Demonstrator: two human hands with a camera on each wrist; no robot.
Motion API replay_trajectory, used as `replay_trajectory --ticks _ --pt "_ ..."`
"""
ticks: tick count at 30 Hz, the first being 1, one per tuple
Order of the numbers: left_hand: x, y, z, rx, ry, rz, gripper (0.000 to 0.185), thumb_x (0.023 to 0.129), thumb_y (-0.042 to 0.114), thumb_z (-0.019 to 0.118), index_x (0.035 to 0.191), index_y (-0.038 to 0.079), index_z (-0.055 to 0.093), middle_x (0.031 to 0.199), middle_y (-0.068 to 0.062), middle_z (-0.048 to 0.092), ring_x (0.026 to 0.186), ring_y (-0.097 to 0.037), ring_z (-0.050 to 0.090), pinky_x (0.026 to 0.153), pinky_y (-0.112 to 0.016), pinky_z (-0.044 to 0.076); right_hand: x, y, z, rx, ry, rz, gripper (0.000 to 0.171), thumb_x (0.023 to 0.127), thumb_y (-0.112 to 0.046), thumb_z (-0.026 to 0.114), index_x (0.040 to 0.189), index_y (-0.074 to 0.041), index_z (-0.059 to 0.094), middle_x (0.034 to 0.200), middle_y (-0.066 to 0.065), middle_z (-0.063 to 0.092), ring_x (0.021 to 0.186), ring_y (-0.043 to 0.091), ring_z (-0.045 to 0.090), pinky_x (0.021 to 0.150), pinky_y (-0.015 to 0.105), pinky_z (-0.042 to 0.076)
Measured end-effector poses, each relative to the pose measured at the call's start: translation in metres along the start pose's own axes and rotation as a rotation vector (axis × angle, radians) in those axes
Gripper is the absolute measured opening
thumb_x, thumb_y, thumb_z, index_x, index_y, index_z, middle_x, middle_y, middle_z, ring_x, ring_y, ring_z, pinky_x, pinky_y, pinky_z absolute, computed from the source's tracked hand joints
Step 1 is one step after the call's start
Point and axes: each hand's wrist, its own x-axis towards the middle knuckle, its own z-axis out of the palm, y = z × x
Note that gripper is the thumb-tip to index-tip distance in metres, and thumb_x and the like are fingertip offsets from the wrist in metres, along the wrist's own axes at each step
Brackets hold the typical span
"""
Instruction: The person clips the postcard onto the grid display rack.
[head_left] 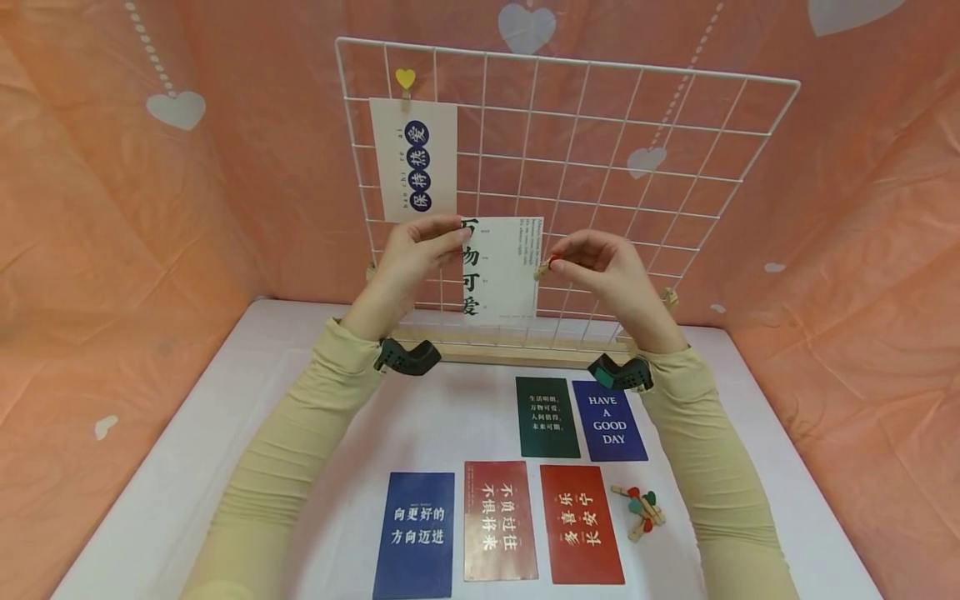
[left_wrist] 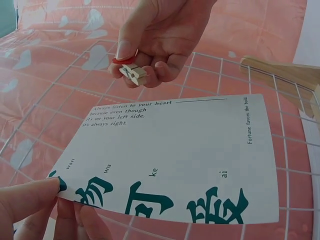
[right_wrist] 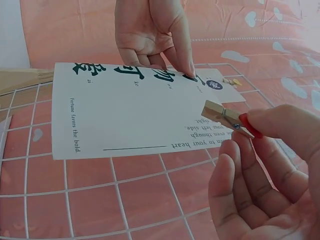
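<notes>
the left hand (head_left: 416, 254) pinches the upper left corner of a white card (head_left: 501, 271) with dark green characters, thumb and fingers closed on its edge, and holds it flat against the white wire grid (head_left: 600, 150) that stands upright in a wooden base (head_left: 510, 354) along the far edge of the desk (head_left: 187, 442). the right hand (head_left: 600, 267) is just beside the card's right edge, its thumb and forefinger clamped on a small wooden clothespin (head_left: 542, 268) with a red tip; from the right wrist view the pin's open end points at the card's edge, close to it, though i cannot tell whether it touches. higher up on the grid's left side hangs another white card (head_left: 414, 158), held by a pin with a yellow heart (head_left: 405, 79). on the desk nearer the person lie five more cards: a dark green card (head_left: 547, 417) and a blue "have a good day" card (head_left: 609, 421) toward the middle, then a blue card (head_left: 415, 533), a red card (head_left: 498, 521) and a second red card (head_left: 581, 525) along the near edge. a little heap of spare clothespins (head_left: 639, 507) lies to the right of these.
</notes>
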Motion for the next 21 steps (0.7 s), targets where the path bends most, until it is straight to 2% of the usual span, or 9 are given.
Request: replay_trajectory --ticks 4,12,18,21 --pt "0.0 0.005 0.003 0.011 0.0 0.023 0.024 0.09 0.01 0.068 0.112 0.001 0.066 0.105 -0.007 0.062 0.096 -0.02 0.059 0.1 -0.042 0.044 0.004 -0.002 0.0 0.026 0.007 -0.022 0.014 0.089 -0.008 0.068 0.103 -0.003 0.067 0.099 0.013 0.065 0.09 0.025 0.062 0.083 0.028 0.052" --pt "0.001 0.014 0.004 0.047 0.009 0.051 0.022 0.089 0.012 0.069 0.11 0.004 0.068 0.102 -0.005 0.063 0.09 -0.018 0.06 0.09 -0.033 0.05 0.008 -0.005 -0.001 0.068 0.017 -0.069 0.015 0.088 -0.006 0.069 0.102 -0.001 0.068 0.096 0.012 0.066 0.087 0.025 0.063 0.081 0.028 0.053" --pt "0.002 0.02 0.005 0.062 0.016 0.068 0.026 0.09 0.013 0.069 0.114 0.003 0.067 0.104 -0.004 0.062 0.093 -0.017 0.06 0.094 -0.038 0.048 0.014 -0.008 0.0 0.109 0.041 -0.077 0.018 0.087 -0.003 0.07 0.103 0.004 0.066 0.095 0.013 0.066 0.088 0.028 0.063 0.083 0.03 0.053" --pt "0.003 0.022 0.006 0.065 0.025 0.079 0.027 0.09 0.013 0.068 0.115 0.003 0.067 0.104 -0.004 0.063 0.094 -0.017 0.06 0.096 -0.039 0.047 0.017 -0.011 0.0 0.104 0.054 -0.078 0.017 0.086 -0.003 0.07 0.102 0.003 0.066 0.095 0.013 0.066 0.089 0.03 0.062 0.082 0.029 0.053"
